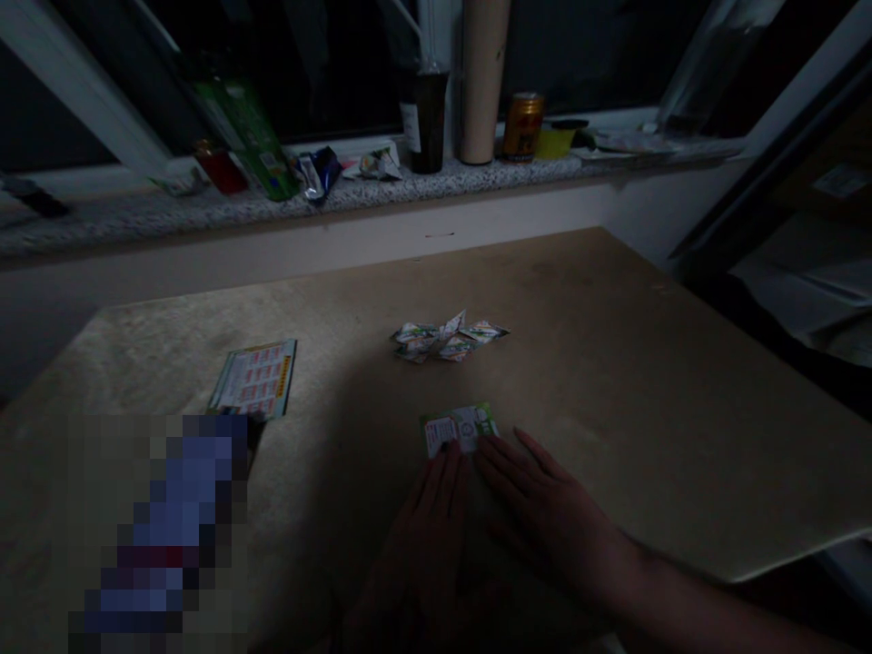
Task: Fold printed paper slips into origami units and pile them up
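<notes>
A small printed sheet of paper (460, 425), green and white, lies flat on the table in front of me. My left hand (431, 509) rests on its near edge with fingers stretched out. Beside it, my right hand (538, 495) lies flat, its fingertips on the paper's right near corner and the thumb side in shadow. Just beyond the paper is a folded paper piece (446, 338) with several pointed tips, made from similar printed paper; neither hand touches it.
A stack of printed sheets (255, 377) lies on the table (579, 363) at left, near a pixelated blue object (181, 509). Along the granite sill (361, 193) stand a green bottle (255, 136), a dark cup (423, 123), a cardboard tube (482, 82) and an orange can (523, 127).
</notes>
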Demonstrator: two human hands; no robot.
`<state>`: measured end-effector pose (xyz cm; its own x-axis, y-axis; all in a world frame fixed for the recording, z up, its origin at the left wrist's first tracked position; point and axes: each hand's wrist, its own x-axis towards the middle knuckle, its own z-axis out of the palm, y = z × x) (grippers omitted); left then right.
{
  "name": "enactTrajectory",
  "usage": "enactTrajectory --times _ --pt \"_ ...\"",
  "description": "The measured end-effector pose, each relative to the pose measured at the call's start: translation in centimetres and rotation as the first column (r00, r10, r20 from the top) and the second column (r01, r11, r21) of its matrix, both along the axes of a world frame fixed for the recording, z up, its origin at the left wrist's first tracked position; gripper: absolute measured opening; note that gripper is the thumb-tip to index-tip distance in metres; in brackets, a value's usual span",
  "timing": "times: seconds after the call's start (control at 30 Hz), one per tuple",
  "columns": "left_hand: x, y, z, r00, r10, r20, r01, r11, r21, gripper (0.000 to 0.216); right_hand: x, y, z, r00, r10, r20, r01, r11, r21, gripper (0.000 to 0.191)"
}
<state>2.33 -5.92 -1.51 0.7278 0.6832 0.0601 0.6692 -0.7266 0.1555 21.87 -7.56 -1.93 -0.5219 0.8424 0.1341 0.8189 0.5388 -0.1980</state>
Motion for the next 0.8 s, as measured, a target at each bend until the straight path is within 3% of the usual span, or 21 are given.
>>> enactTrajectory --times 0.17,0.33,0.63,0.8 --pt "-0.4 0.0 -0.5 0.999 -0.048 0.016 0.047 0.996 0.072 0.089 0.0 -0.1 0.1 1.000 0.021 0.006 -0.020 0.999 -0.026 0.060" --pt "-1.4 -0.4 -0.9 0.999 0.027 0.026 -0.031 0.987 0.158 0.091 0.3 0.0 0.1 0.999 0.028 0.036 -0.027 0.999 -0.041 0.062" --pt "-1.3 -0.7 -1.1 0.994 0.061 0.094 -0.078 0.980 0.183 0.083 -2.8 -0.6 0.3 0.999 -0.026 0.035 0.023 0.995 0.100 0.052" --pt "-1.2 -0.6 -0.7 0.997 0.019 0.070 -0.032 0.981 0.191 0.086 -3.1 -0.6 -0.1 1.000 -0.021 -0.013 0.021 0.998 0.054 0.054"
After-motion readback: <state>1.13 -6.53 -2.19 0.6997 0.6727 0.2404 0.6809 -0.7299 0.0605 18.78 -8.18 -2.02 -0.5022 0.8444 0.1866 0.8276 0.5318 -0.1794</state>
